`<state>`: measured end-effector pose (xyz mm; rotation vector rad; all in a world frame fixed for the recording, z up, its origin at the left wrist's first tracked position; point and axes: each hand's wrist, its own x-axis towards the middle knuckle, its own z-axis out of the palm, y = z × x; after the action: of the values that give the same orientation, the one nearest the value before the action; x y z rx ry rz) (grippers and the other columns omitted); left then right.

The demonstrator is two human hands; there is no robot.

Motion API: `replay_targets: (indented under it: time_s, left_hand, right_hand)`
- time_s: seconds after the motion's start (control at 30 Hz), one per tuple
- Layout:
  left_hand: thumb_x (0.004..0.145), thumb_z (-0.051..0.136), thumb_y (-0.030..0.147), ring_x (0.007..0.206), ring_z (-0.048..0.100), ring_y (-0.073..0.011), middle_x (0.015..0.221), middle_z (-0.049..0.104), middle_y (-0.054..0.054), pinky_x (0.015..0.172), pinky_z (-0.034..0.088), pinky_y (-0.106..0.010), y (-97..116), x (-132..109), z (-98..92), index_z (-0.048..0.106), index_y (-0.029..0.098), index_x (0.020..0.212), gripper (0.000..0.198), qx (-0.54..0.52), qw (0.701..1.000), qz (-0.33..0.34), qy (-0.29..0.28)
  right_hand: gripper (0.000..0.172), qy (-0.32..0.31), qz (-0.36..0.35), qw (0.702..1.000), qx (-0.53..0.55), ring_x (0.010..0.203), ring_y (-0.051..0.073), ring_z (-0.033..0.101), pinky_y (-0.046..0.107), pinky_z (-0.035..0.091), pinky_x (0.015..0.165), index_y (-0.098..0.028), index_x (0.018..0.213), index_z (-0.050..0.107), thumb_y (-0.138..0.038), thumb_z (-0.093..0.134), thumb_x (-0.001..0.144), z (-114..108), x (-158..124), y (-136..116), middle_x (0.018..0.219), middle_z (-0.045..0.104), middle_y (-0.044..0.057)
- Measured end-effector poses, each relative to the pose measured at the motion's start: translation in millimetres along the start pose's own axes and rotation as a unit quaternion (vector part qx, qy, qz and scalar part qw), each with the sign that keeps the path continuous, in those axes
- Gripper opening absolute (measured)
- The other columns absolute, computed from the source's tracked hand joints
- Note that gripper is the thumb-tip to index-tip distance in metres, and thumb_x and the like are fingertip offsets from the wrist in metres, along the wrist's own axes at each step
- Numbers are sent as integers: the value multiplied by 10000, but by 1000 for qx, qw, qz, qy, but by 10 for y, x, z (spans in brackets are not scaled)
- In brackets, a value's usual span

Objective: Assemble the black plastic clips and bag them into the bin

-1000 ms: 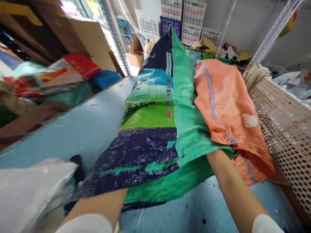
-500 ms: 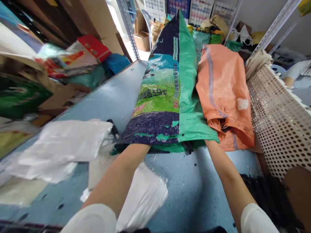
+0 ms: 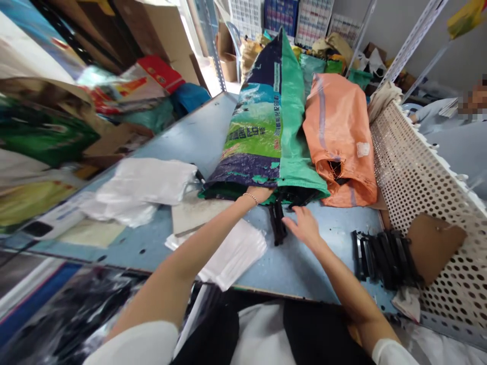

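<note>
A large green and navy printed sack (image 3: pixel 262 126) lies on the blue table, its mouth facing me. My left hand (image 3: pixel 262 193), with a beaded bracelet at the wrist, reaches into that mouth, and its fingers are hidden there. Long black pieces (image 3: pixel 278 225) stick out of the sack onto the table. Just right of them my right hand (image 3: pixel 306 228) is open, thumb and fingers apart, the tips close to the black pieces. Whether they touch I cannot tell.
An orange sack (image 3: pixel 342 137) lies right of the green one, beside a perforated cream panel (image 3: pixel 426 177). Several black pieces (image 3: pixel 386 258) lie in a row at the right. White bags (image 3: pixel 148 182) are stacked at the left, more white bags (image 3: pixel 234 253) in front. A person sits beyond the panel.
Both hands were deep inside the sack. My right hand has come out and stands open by the mouth; my left has drawn partly back. Black pieces now protrude onto the table. The view has shifted.
</note>
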<state>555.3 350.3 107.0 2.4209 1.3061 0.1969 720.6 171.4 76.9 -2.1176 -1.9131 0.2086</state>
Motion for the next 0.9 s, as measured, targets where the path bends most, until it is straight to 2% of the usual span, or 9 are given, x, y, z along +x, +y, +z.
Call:
replay_targets:
  time_s: [0.07, 0.13, 0.23, 0.37, 0.43, 0.5, 0.67, 0.8, 0.9]
  left_hand:
    - [968, 521, 302, 1300, 575, -359, 1222, 721, -181, 1144, 380, -498, 16, -189, 56, 691, 137, 1241, 363, -20, 1000, -16, 17]
    - [951, 526, 292, 1361, 523, -363, 1342, 655, -218, 1167, 357, -510, 52, -460, 158, 627, 103, 1332, 437, -36, 998, -20, 38]
    - [922, 594, 346, 1405, 488, -319, 1483, 535, -218, 1145, 411, -464, 213, -985, 404, 485, 125, 1456, 588, -227, 968, -63, 87]
    - [844, 703, 504, 1063, 675, -243, 1190, 665, -139, 897, 556, -375, 592, -1621, 658, 504, 169, 1331, 623, -592, 787, -153, 79]
    - [790, 752, 531, 840, 681, -179, 987, 671, -50, 763, 559, -307, 739, -1821, 616, 557, 181, 1183, 561, -666, 727, -157, 57]
    - [742, 800, 504, 704, 657, -138, 896, 652, -4, 671, 541, -270, 817, -1950, 479, 580, 183, 1126, 547, -709, 690, -143, 25]
    - [696, 840, 424, 607, 659, -132, 848, 663, -2, 594, 536, -267, 927, -2135, 185, 615, 157, 1139, 564, -746, 649, -111, -97]
    - [687, 842, 454, 567, 654, -139, 839, 682, -27, 538, 518, -265, 1055, -2243, 168, 612, 151, 1027, 510, -748, 630, -108, -179]
    - [691, 835, 486, 541, 636, -137, 807, 682, -26, 500, 493, -254, 1146, -2254, 202, 601, 158, 1036, 530, -742, 617, -122, -233]
  right_hand:
    - [662, -41, 27, 998, 48, 1135, 343, 602, 446, 487, 936, -154, 1422, 531, -565, 614, 910, 151, -130, -202, 1272, 622, 193]
    - [540, -49, 66, 991, 107, 1075, 329, 636, 430, 511, 895, -134, 1347, 575, -421, 629, 893, 265, -194, -307, 1196, 657, 183]
    - [422, -16, 90, 982, 164, 1067, 288, 644, 412, 524, 912, -149, 1311, 576, -245, 523, 904, 317, -343, -346, 1151, 674, 146]
    - [563, 87, -32, 975, 204, 1111, 329, 603, 497, 526, 938, -158, 1423, 485, -328, 600, 898, 174, -803, -421, 1212, 634, 180]
    - [501, 84, -116, 962, 233, 1057, 310, 615, 490, 532, 923, -191, 1373, 532, -382, 625, 920, 7, -1018, -443, 1149, 656, 151]
    - [328, 96, -135, 952, 259, 1002, 268, 627, 453, 531, 906, -233, 1281, 585, -387, 540, 994, -198, -1124, -408, 1068, 671, 104]
    - [352, 157, -142, 964, 158, 974, 271, 591, 462, 487, 883, -219, 1176, 610, -467, 390, 1058, -554, -989, -170, 1044, 663, 113]
    - [431, 144, -212, 963, 80, 818, 264, 532, 433, 444, 761, -215, 927, 644, -533, 379, 1044, -572, -853, -16, 871, 639, 113]
    - [511, 132, -229, 957, 117, 708, 228, 495, 395, 411, 691, -234, 753, 584, -606, 366, 1028, -544, -817, 22, 727, 569, 70]
